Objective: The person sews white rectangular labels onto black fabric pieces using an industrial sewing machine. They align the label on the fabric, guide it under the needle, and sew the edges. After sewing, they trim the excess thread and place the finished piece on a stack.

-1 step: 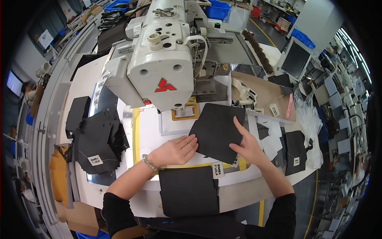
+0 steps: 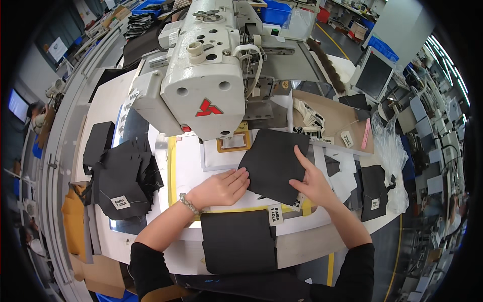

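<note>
My right hand (image 2: 318,185) grips a black fabric panel (image 2: 274,163) by its right side, thumb on the lower part and a finger stretched along the edge above. The panel lies at a slant in front of the sewing machine (image 2: 204,85). Flat and with fingers stretched together, my left hand (image 2: 224,187) touches the panel's left edge. Partly hidden under the panel's lower edge is a white label (image 2: 298,202). Nearer me, a stack of black panels (image 2: 239,244) sits at the table's front edge, a white label (image 2: 275,215) at its upper right corner.
A pile of black pieces (image 2: 123,176) occupies the left of the table. To the right stand an open cardboard box (image 2: 359,133) with several labels, a clear plastic bag (image 2: 397,166) and another black piece (image 2: 373,191). The machine's yellow-edged frame (image 2: 233,142) lies under its head.
The black panel has shifted very slightly up and to the left, with both hands moving a little along with it.
</note>
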`<act>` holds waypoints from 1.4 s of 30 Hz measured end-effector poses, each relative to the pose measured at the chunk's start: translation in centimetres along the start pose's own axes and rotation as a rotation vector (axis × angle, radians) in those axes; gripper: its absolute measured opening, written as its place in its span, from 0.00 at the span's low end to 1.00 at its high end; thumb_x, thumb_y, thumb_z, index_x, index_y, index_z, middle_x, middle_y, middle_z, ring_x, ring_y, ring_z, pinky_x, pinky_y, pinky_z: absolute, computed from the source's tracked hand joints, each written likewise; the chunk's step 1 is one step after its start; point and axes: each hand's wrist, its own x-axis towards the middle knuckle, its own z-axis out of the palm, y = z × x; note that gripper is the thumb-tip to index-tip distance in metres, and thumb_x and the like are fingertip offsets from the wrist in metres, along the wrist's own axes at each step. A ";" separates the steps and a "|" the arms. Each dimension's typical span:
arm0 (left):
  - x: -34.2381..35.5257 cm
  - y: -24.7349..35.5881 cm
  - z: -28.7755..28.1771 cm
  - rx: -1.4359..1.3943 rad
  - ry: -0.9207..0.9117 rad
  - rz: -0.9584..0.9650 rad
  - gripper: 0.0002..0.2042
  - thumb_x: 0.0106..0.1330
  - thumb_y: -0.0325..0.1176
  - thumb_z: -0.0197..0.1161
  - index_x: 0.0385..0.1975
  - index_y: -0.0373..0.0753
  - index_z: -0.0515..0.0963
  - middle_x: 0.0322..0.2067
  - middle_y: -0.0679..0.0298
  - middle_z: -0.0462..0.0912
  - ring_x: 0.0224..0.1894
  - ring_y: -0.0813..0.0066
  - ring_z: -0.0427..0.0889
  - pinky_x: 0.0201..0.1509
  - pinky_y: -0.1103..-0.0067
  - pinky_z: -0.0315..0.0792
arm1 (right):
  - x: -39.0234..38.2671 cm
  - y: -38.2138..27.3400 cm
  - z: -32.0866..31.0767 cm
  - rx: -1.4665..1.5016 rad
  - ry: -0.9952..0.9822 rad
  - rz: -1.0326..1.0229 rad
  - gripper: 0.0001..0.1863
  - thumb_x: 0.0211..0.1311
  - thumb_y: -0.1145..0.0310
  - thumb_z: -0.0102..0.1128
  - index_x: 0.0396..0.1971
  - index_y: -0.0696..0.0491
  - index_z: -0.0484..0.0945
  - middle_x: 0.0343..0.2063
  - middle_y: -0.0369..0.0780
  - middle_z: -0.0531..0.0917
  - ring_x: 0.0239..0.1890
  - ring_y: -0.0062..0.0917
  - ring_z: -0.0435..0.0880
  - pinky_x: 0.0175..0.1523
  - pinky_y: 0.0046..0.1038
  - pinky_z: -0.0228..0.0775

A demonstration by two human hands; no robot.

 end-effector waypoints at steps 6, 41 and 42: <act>-0.4 -1.7 0.4 0.053 -0.048 -0.059 0.11 0.55 0.25 0.60 0.38 0.32 0.80 0.44 0.55 0.84 0.49 0.63 0.84 0.51 0.73 0.81 | 2.4 -0.6 0.9 0.093 0.055 -0.074 0.47 0.55 0.83 0.61 0.73 0.46 0.49 0.69 0.46 0.60 0.30 0.17 0.74 0.36 0.22 0.71; -3.2 -3.5 -0.6 -0.220 0.002 -0.833 0.11 0.59 0.32 0.67 0.40 0.38 0.80 0.34 0.53 0.85 0.28 0.58 0.84 0.33 0.72 0.79 | 9.4 -1.5 4.3 -0.523 0.056 -0.435 0.08 0.62 0.72 0.57 0.37 0.58 0.81 0.40 0.46 0.83 0.42 0.43 0.82 0.46 0.37 0.74; -3.2 -3.2 -0.8 -0.241 0.004 -0.817 0.12 0.58 0.33 0.68 0.41 0.37 0.80 0.38 0.53 0.85 0.28 0.59 0.84 0.33 0.72 0.79 | 8.9 -1.2 4.3 -0.549 0.052 -0.455 0.08 0.61 0.72 0.58 0.38 0.57 0.81 0.42 0.46 0.83 0.43 0.42 0.82 0.47 0.36 0.74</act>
